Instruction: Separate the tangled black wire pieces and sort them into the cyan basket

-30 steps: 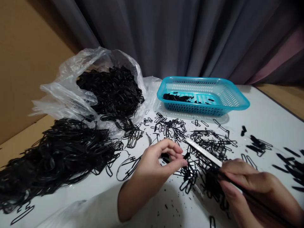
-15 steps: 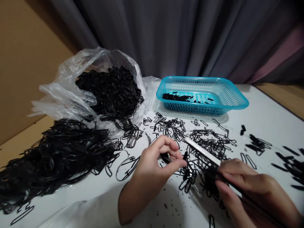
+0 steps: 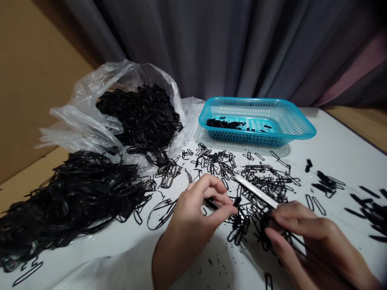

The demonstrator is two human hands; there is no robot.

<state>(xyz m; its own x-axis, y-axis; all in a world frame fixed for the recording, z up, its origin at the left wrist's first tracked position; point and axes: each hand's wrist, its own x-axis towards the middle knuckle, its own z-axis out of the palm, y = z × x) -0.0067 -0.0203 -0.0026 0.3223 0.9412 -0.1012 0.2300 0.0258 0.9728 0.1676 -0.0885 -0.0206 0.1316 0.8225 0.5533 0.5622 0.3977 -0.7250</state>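
Note:
My left hand [image 3: 201,217] is at the centre of the table, its thumb and fingers pinched on a small black piece [image 3: 237,201]. My right hand [image 3: 314,233] lies to the lower right, closed round a white stick-like tool [image 3: 256,191] that points up and left, its tip above the black loops. Something thin and dark also runs along my right palm. Black oval loops [image 3: 266,179] are scattered under and beyond both hands, with tiny black crumbs near my left wrist.
A blue perforated basket [image 3: 302,129] with black pieces in it stands at the back. On the left, a clear plastic bag [image 3: 90,88] holds black strips, and a large black heap [image 3: 84,197] spreads before it. More black pieces [image 3: 371,209] lie at the far right.
My right hand has shifted slightly left, and the white tool is a little shorter in view. My left hand has hardly moved, still pinching the black piece.

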